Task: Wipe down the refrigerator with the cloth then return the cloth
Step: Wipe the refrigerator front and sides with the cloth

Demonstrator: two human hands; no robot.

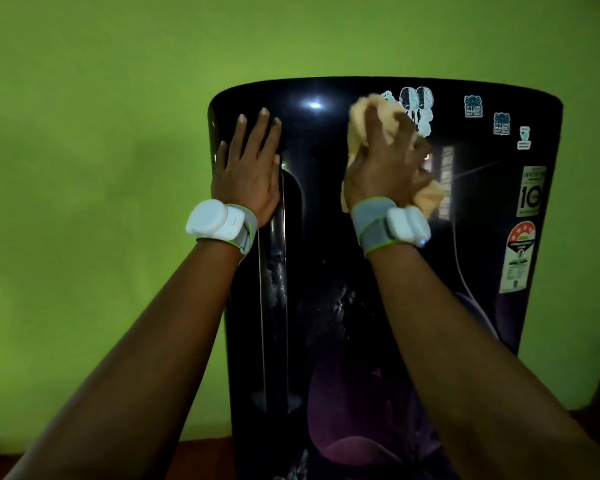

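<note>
Crumpled peach cloth (359,124) bunched under clenched right hand (385,164) on glossy black refrigerator (343,254); left hand (248,168) flat, empty.

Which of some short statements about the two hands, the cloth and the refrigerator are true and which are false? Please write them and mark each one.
1. The right hand presses the cloth against the refrigerator door. True.
2. The left hand holds a second cloth. False: it is empty and lies flat, fingers spread, near the door's left edge.
3. The cloth is dark blue. False: it is pale orange.
4. Stickers sit on the upper right part of the door. True.
5. The wall behind the refrigerator is white. False: it is green.
6. Both wrists carry a white device on a grey band. True.
</note>
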